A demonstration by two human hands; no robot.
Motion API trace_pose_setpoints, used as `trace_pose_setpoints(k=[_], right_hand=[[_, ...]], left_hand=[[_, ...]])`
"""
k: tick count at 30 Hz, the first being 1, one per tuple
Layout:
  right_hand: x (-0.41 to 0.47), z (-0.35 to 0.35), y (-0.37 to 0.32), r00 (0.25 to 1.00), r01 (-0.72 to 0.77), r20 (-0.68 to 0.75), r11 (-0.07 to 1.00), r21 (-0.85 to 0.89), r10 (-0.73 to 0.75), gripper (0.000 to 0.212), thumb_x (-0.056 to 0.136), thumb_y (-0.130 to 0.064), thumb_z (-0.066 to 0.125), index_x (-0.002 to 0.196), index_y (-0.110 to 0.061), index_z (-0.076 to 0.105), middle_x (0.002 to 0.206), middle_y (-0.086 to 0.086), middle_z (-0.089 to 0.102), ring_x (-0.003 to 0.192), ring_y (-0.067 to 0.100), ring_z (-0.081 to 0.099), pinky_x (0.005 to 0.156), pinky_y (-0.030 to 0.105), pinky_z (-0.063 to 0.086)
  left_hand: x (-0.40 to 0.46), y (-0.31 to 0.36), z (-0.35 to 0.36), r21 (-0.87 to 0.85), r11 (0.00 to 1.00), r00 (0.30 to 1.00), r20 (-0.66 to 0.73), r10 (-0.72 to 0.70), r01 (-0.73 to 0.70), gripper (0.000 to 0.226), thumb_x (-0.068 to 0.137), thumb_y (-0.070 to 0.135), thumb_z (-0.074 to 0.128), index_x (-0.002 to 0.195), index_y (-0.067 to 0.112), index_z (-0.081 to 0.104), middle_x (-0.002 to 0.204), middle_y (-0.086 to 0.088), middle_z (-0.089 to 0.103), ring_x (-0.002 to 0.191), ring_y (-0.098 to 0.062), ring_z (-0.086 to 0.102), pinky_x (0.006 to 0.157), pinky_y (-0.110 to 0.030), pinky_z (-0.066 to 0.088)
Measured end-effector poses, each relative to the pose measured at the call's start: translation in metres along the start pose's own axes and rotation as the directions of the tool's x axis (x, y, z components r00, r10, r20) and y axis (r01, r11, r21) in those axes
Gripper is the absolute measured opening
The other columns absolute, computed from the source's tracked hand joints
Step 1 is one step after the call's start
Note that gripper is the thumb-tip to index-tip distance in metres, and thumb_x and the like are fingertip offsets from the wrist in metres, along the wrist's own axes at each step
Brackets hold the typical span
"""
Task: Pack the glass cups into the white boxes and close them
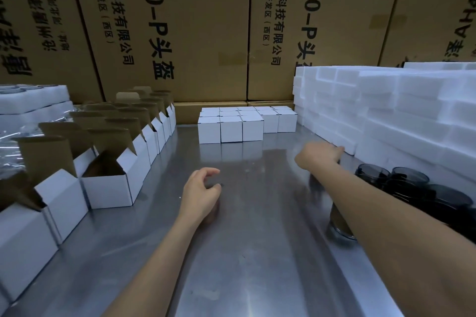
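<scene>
Presently, my right hand [318,154] is stretched out toward the stack of white foam blocks [386,116] at the right of the bench, its fingertips at or just short of the lowest block; the fingers point away from the camera, so I cannot tell whether they grip anything. My left hand [199,194] hovers low over the brushed steel tabletop [244,252] with fingers loosely curled and nothing held; it is idle.

The dark tinted glass cups [391,177] stand clustered just beside the foam, under and behind my right forearm; one more cup [340,224] stands nearer me, partly hidden by that arm. The open white cardboard boxes with raised brown flaps [113,175] run in rows along the left side, well apart from the cups; the closed white boxes [231,126] are grouped at the far end, in front of the tall brown shipping cartons [206,33].

I judge the step in hand to be fetching a foam piece or a cup. Procedure: keep the right forearm lifted clear of the near cup; take one item only, by its sides; bring the left hand to the nearest open box and steady its wall; lower the cup upright and centred; fold the flaps only once the rim sits below the edge.
</scene>
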State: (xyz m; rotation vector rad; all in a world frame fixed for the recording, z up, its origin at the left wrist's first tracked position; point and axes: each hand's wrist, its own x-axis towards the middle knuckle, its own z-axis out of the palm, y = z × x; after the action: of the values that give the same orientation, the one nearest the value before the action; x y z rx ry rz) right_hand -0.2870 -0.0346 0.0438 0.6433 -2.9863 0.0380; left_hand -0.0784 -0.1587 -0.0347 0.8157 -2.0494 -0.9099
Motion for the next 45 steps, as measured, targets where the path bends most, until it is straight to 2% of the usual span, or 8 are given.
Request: trace_pose_setpoints(k=[8,15,19,22,24,31,39,45], right_hand=[[-0.069,0.027,-0.085,0.849,0.494,-0.245,0.868,0.055,-0.468,0.044,0.089,-0.017,0.046,0.133,-0.011,0.041,0.133,0.011,0.05,0.128,0.028,0.041,0.115,0.046,0.01],[-0.103,0.048,-0.091,0.601,0.786,-0.535,0.563,0.257,-0.595,0.026,0.095,-0.018,0.047,0.119,-0.022,0.055,0.115,-0.006,0.062,0.109,0.017,0.048,0.084,0.03,0.041],[-0.101,0.069,-0.079,0.682,0.73,-0.606,0.354,0.584,-0.409,0.039,0.088,-0.018,0.062,0.126,-0.023,0.053,0.12,-0.011,0.055,0.114,0.007,0.045,0.09,0.022,0.04],[-0.089,0.072,-0.074,0.838,0.478,-0.363,0.229,0.848,-0.406,0.07,0.083,-0.029,0.072,0.142,-0.023,0.036,0.132,-0.012,0.041,0.119,0.004,0.043,0.096,0.02,0.035],[-0.084,0.073,-0.073,0.852,0.327,-0.232,0.132,0.936,-0.47,0.081,0.077,-0.031,0.078,0.144,-0.025,0.032,0.136,-0.012,0.044,0.118,0.006,0.049,0.099,0.026,0.041],[-0.086,0.07,-0.074,0.82,0.497,-0.458,0.031,0.867,-0.343,0.06,0.064,-0.015,0.086,0.112,-0.027,0.053,0.106,-0.02,0.059,0.1,-0.012,0.053,0.081,0.006,0.042],[-0.088,0.068,-0.075,0.811,0.54,-0.49,0.084,0.837,-0.32,0.066,0.055,-0.023,0.09,0.098,-0.038,0.042,0.106,-0.013,0.056,0.099,-0.01,0.05,0.083,0.02,0.047],[-0.086,0.066,-0.071,0.823,0.479,-0.441,0.018,0.878,-0.359,0.052,0.072,-0.029,0.083,0.113,-0.026,0.051,0.112,-0.007,0.058,0.103,0.001,0.055,0.088,0.023,0.047]], left_hand=[[-0.002,0.0,0.001,-0.046,0.999,1.0,-0.007,0.004,-0.005,0.051,0.08,0.007,0.07,0.128,0.009,0.053,0.128,-0.002,0.054,0.12,-0.016,0.05,0.092,-0.015,0.034],[-0.003,0.0,0.001,-0.172,0.985,0.999,0.013,-0.033,0.035,0.042,0.077,0.008,0.069,0.114,0.023,0.055,0.114,0.0,0.064,0.109,-0.021,0.06,0.096,-0.038,0.047],[-0.003,-0.001,0.002,-0.187,0.981,0.999,0.037,-0.038,0.044,0.044,0.074,0.01,0.075,0.106,0.031,0.054,0.101,0.009,0.064,0.103,-0.016,0.063,0.093,-0.032,0.049],[-0.004,0.0,0.001,-0.211,0.978,1.0,0.009,-0.007,0.008,0.048,0.072,0.011,0.078,0.108,0.031,0.055,0.098,0.016,0.063,0.099,-0.01,0.063,0.088,-0.023,0.048],[-0.006,0.003,0.001,-0.21,0.975,0.997,-0.007,0.071,-0.071,0.051,0.07,0.005,0.077,0.112,0.027,0.057,0.102,0.016,0.064,0.102,-0.008,0.063,0.087,-0.018,0.048],[-0.007,0.009,0.003,-0.107,0.956,0.962,-0.035,0.272,-0.274,0.064,0.07,0.001,0.071,0.128,0.019,0.052,0.124,0.007,0.06,0.116,-0.01,0.055,0.098,-0.031,0.046],[-0.008,0.008,0.002,-0.113,0.95,0.957,-0.018,0.291,-0.291,0.062,0.068,0.004,0.066,0.12,0.034,0.054,0.114,0.019,0.063,0.108,-0.005,0.059,0.091,-0.025,0.048],[-0.006,0.004,0.002,-0.215,0.953,0.976,-0.007,0.218,-0.214,0.058,0.07,0.021,0.073,0.126,0.029,0.058,0.108,0.015,0.067,0.099,0.005,0.062,0.087,-0.016,0.05]])
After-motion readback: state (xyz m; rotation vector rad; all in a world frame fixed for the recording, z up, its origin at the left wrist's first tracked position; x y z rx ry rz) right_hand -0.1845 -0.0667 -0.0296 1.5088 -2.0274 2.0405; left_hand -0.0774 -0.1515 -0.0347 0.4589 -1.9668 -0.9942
